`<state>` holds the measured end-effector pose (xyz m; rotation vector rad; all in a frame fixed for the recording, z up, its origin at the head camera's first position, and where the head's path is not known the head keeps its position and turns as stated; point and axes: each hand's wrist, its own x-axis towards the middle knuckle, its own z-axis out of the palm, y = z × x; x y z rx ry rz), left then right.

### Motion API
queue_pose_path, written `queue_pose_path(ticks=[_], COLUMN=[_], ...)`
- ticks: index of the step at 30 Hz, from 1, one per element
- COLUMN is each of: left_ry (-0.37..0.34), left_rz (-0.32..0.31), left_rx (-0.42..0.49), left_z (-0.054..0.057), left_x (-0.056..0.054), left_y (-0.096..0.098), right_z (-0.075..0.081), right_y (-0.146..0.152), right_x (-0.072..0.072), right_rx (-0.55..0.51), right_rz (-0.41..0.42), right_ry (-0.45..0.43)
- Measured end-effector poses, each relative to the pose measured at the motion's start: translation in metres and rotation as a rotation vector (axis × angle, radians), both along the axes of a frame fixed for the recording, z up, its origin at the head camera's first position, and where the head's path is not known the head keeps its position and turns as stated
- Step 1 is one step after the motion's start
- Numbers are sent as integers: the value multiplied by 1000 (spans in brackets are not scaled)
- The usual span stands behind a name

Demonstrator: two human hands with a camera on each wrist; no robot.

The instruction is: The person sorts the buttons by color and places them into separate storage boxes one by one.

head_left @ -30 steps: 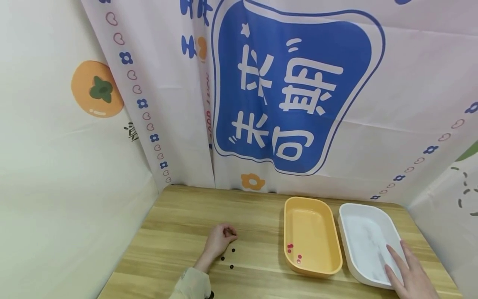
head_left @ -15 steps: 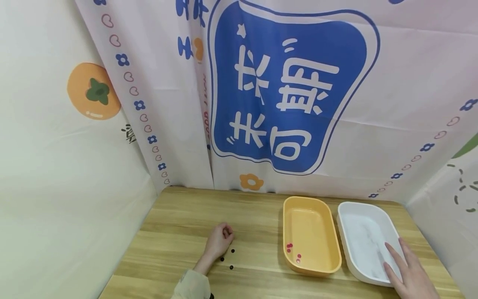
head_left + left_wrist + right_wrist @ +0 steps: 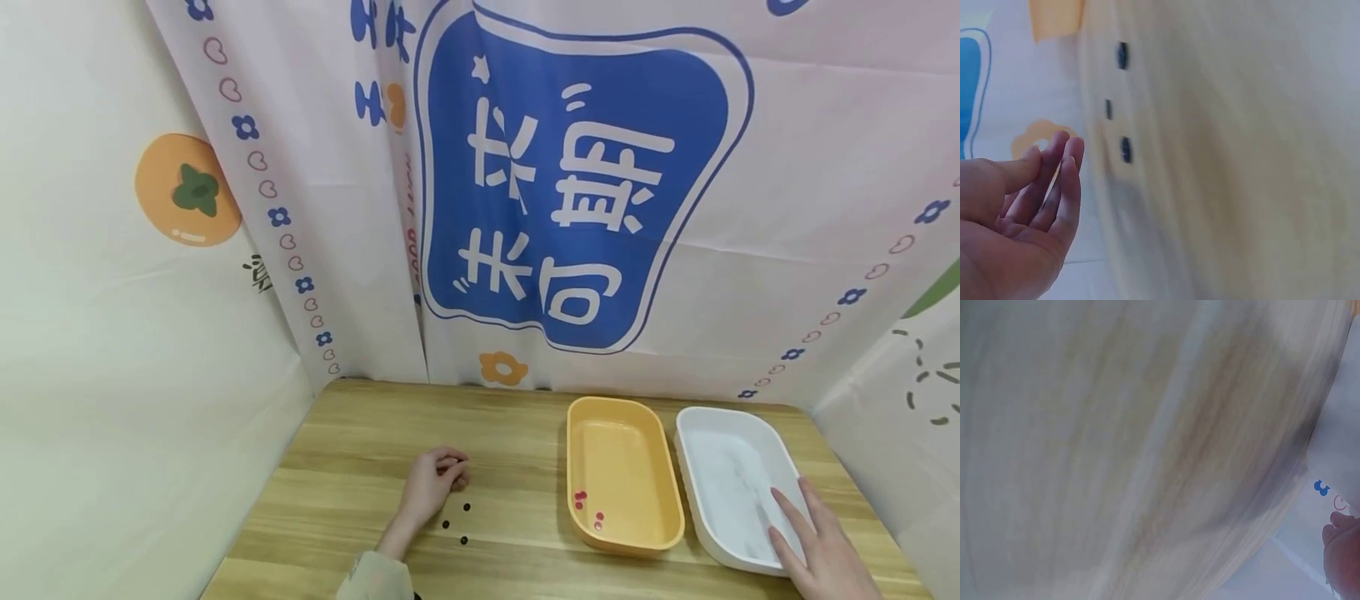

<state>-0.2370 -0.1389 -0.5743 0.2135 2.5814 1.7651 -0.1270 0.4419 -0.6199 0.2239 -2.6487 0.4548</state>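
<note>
In the head view my left hand (image 3: 431,483) is low over the wooden table, thumb and fingertips together around a small dark speck, like the black buttons beside it. In the left wrist view its thumb meets the fingers (image 3: 1054,169), which hide what lies between them. Several small round black buttons, one of them the nearest button (image 3: 467,507), lie on the table just in front of this hand. My right hand (image 3: 828,550) rests with fingers spread over the near right rim of the white tray (image 3: 693,500). Only part of that hand (image 3: 1342,556) shows in the right wrist view.
A yellow tray (image 3: 573,467) stands left of the white one, with several small red buttons (image 3: 599,517) near its front left corner. The wooden table (image 3: 510,433) ends at a printed cloth (image 3: 375,317) behind, with more cloth at both sides.
My left hand has drawn back slightly to the left and its fingers have tipped downward. The right hand stays on the white tray. The head view has shifted a little.
</note>
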Motion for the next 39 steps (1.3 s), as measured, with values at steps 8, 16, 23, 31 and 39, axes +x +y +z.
queue_pose_path(ticks=[8, 16, 23, 31, 39], left_ry=[7, 32, 67, 130, 102], left_rz=[-90, -195, -231, -241, -278], left_rx=[22, 25, 52, 151, 215], left_z=[23, 48, 65, 73, 76], left_x=[12, 19, 15, 10, 11], left_y=[19, 40, 71, 114, 160], right_z=[2, -1, 3, 9, 11], right_y=[-2, -2, -2, -5, -6], right_x=[4, 7, 7, 8, 5], right_rx=[-4, -2, -7, -24, -28], right_rz=[-32, -24, -20, -38, -17], right_ry=[-75, -62, -59, -111, -30])
